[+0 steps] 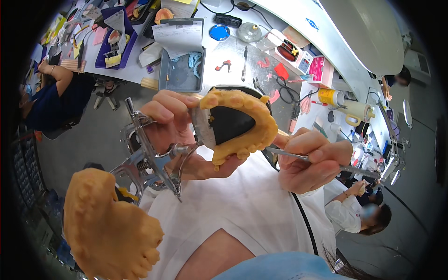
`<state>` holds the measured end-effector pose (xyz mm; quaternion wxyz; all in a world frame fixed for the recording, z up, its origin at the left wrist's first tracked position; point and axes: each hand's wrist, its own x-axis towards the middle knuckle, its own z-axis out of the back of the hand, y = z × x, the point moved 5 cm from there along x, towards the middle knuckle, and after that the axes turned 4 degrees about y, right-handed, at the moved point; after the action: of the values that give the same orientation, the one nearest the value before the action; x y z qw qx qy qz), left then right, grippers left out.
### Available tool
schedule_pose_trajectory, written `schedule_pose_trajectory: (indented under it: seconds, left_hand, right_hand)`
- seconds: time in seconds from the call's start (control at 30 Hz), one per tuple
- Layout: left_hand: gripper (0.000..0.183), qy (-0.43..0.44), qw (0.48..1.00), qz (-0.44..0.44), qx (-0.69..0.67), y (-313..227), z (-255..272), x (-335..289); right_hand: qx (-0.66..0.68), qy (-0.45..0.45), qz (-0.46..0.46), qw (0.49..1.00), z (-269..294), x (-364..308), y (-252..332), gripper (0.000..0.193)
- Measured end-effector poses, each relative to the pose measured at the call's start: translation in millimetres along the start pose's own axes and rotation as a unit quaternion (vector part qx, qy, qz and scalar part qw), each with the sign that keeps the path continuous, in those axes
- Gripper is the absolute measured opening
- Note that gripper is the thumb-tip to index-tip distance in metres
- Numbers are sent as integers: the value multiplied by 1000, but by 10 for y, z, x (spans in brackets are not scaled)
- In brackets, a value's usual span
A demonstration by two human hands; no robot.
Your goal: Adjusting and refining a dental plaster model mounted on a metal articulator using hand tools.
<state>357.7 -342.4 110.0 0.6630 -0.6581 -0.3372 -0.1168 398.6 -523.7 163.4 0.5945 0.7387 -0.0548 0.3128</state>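
My left hand [170, 112] is closed round a metal dental articulator [156, 161] and the yellow plaster dental cast [266, 128] mounted on it. This horseshoe-shaped cast is tilted, with its row of teeth along the outer edge and a black plate in its middle. The articulator hangs open. Its other arm carries a second yellow cast [100, 219], low at the left and close to me. In my right hand [315, 161] is a slim metal dental carver [352, 171], gripped like a pen. Its tip lies at the first cast's right edge; contact cannot be made out.
Ahead, the bench holds a grey tray [179, 84] with blue pieces and a paper, a blue round lid [219, 32], a glass burner [249, 32], a pen [245, 63] and a yellow-labelled jar [331, 97]. A purple bin [130, 44] stands left. Other people sit at both sides.
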Motion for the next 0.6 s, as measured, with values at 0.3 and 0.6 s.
schedule_pose_trajectory:
  seconds: [0.3,0.6]
  left_hand:
    - [85,7,1000,-13,11,57,-20,-1]
    - [78,-9,1000,0,3,94,94,-62]
  right_hand:
    - [23,17,-35,999,22,16,-22,34]
    - [-41,59,-109,991,43,96,1,27]
